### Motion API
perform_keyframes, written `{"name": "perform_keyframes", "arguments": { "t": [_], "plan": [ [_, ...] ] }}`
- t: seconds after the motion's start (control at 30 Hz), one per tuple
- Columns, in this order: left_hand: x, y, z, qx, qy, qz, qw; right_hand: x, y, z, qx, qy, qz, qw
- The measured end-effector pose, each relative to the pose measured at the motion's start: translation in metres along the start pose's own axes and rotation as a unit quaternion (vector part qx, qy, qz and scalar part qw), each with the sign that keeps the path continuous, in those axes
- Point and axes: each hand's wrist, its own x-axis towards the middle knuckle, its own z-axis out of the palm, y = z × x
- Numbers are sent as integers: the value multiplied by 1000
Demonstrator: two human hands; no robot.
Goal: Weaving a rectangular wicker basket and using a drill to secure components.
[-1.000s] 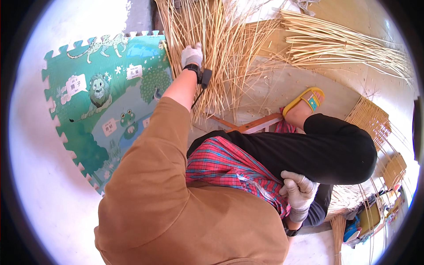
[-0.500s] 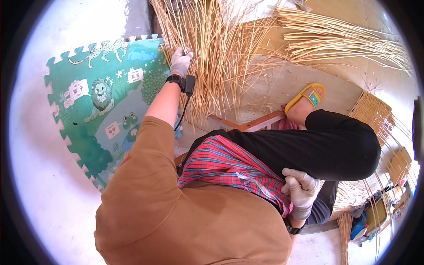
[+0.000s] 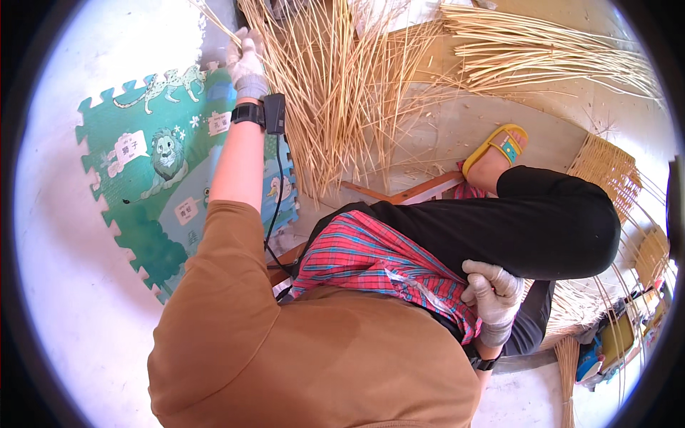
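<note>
My left hand (image 3: 246,60), in a pale work glove, is stretched out at the far left, above the edge of the foam mat. It is closed round a few thin cane sticks (image 3: 215,21) that stick out past the fingers toward the upper left. Just right of it lies a loose, spread-out pile of cane sticks (image 3: 342,107). Gloved as well, my right hand (image 3: 492,296) rests by my lap next to the red checked cloth (image 3: 364,253). Its fingers are curled in, and no thing shows in them.
A green foam mat (image 3: 118,185) with animal pictures lies at left. More cane sticks (image 3: 535,50) lie at the far right. Beyond my bent knee stands a part-woven cane piece (image 3: 603,167) with long loose stakes. A tied cane bundle (image 3: 567,371) lies lower right. A wooden frame (image 3: 421,190) lies near my slipper (image 3: 492,148).
My left hand has moved left and farther away, off the pile, with a few cane sticks in its grip. The right hand stays by my lap, its fingers still curled.
</note>
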Motion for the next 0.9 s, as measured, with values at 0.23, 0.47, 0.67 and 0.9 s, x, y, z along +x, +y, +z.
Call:
{"name": "perform_keyframes", "arguments": {
  "t": [0.23,0.47,0.67,0.9],
  "plan": [
    [-10,62,38,64,-160,35,984,-1,1,-1,11,-1,0,1000],
    [-37,129,107,-81,-279,-90,953,-2,-16,-6,7,-11,33,999],
    [-58,139,142,-221,-363,-227,876,18,-58,-7,77,-88,-87,989],
    [-85,114,163,-244,-306,-301,870,97,-46,44,-176,-106,-88,975]
  ]
}}
